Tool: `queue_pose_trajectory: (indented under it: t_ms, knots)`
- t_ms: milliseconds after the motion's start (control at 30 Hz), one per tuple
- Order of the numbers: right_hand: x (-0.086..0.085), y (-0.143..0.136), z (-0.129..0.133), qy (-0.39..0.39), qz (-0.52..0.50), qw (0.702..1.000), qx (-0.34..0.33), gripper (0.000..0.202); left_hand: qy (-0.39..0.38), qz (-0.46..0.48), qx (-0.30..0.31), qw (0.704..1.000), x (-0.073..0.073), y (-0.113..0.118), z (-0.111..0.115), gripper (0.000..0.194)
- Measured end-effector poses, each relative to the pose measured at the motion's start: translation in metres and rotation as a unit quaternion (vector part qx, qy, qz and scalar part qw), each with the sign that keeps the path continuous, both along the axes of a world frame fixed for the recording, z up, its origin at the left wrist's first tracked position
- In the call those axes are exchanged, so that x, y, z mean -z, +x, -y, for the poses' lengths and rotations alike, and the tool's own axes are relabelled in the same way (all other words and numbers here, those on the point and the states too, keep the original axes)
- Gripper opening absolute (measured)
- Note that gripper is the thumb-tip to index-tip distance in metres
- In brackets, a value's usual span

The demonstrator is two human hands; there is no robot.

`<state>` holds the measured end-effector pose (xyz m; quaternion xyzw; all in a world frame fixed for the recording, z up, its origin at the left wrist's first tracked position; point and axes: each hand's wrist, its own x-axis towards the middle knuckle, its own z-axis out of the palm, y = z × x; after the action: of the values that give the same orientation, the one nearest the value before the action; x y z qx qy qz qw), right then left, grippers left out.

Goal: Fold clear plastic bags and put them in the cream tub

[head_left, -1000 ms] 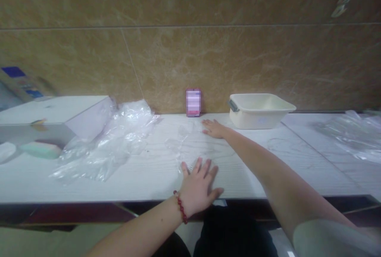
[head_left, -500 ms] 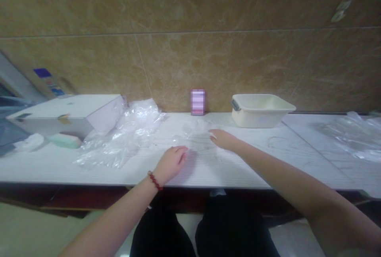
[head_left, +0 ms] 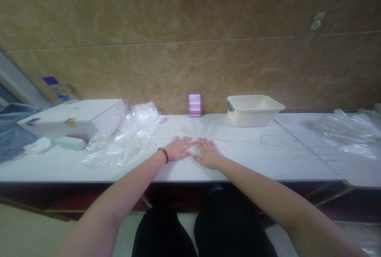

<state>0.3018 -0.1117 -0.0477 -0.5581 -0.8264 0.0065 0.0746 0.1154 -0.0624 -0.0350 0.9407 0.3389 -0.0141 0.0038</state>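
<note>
White box (head_left: 76, 110); cream tub (head_left: 251, 117)

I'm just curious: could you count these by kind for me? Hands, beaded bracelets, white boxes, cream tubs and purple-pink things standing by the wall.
Hands: 2, the left hand and the right hand
Beaded bracelet: 1
White box: 1
Cream tub: 1
Purple-pink upright thing: 1
Total: 6

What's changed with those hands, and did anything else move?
The left hand moved away from the counter edge and the right hand drew back toward it; both now lie side by side, fingers close. The white box, cream tub and crinkled plastic stayed put.
</note>
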Motion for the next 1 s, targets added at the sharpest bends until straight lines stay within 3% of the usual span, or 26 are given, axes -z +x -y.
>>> queue_pose_trajectory:
  t_ms: [100,167,300,367,467,533,633,867,1000]
  knots:
    - [-0.001,0.000,0.002,-0.006,0.009,1.000,0.010,0.076,-0.001,-0.029,-0.029,0.999,-0.004,-0.022,-0.017,0.058]
    - [-0.002,-0.001,0.002,-0.006,0.012,1.000,0.012,0.077,-0.003,-0.042,-0.081,0.996,-0.007,-0.033,-0.030,0.059]
    - [-0.003,0.000,0.003,-0.002,0.005,1.000,0.007,0.076,0.067,-0.005,-0.178,0.982,-0.013,-0.027,-0.038,0.055]
    - [-0.004,0.000,0.003,0.001,0.001,1.000,0.007,0.076,0.083,0.027,-0.149,0.985,-0.014,-0.008,-0.031,0.055]
    - [-0.005,0.000,0.003,-0.005,0.007,1.000,0.003,0.076,0.008,0.034,-0.009,0.999,-0.010,0.025,-0.016,0.053]
    - [-0.006,0.000,0.004,-0.007,0.009,1.000,0.001,0.076,-0.018,0.043,0.031,0.998,-0.006,0.041,-0.011,0.051]
    - [-0.007,0.000,0.004,-0.004,0.003,1.000,0.003,0.078,-0.033,0.051,0.028,0.998,-0.001,0.046,-0.019,0.052]
    - [-0.010,-0.001,0.006,-0.015,-0.010,1.000,0.006,0.079,-0.022,0.017,0.008,1.000,-0.006,0.025,-0.067,0.047]
    - [-0.012,0.001,0.007,-0.020,-0.010,1.000,0.004,0.075,-0.006,-0.001,-0.068,0.998,-0.010,0.016,-0.090,0.047]
